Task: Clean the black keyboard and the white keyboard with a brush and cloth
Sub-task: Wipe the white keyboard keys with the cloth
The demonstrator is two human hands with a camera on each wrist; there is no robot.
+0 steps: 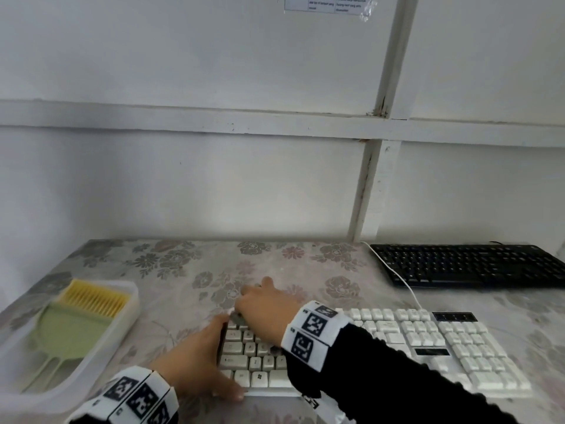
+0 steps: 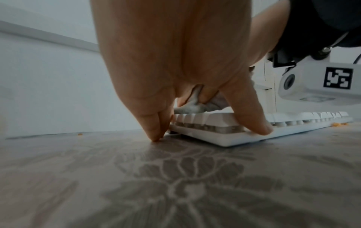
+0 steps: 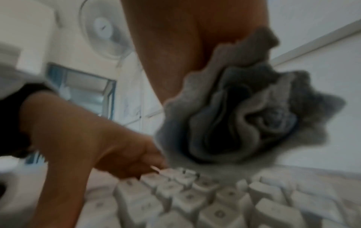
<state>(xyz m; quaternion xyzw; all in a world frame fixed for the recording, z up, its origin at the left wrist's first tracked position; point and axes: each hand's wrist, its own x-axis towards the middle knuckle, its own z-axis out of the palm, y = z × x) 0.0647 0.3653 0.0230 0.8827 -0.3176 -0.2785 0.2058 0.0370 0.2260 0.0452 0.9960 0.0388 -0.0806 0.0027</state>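
Head view, working from my left: a tray [image 1: 128, 316] sits at the left edge of the worktop [image 1: 183, 270] with the brush [image 1: 76, 316] lying in it, untouched and well apart from both hands. The brush looks light and stiff, with a flat green handle that I judge the best place to take it.

Next comes my left hand [image 1: 198, 359], fingers straight and together. It braces the left end of the white keyboard [image 1: 428, 341]: fingertips [image 2: 154, 135] down on the worktop against the keyboard's left edge, thumb on its near rim. It curls round nothing.

Just right of it, my right hand [image 1: 266, 304] is bunched round the cloth [image 3: 244, 115], a grey wad pressed onto the far-left keys. The cloth is soft and crumpled, so it should mould between the keycaps. I judge the keyboard light, rigid plastic, likely to slide under a wiping stroke, hence the brace. Its keycaps could pop off if snagged, so I would hold it by the frame edges.

A few orange crumbs [image 2: 203, 123] lie beside the keyboard's front edge.

Far right, near the wall, the black keyboard [image 1: 474, 264] lies well apart from both hands, with the white cable [image 1: 400, 280] running past its left end.
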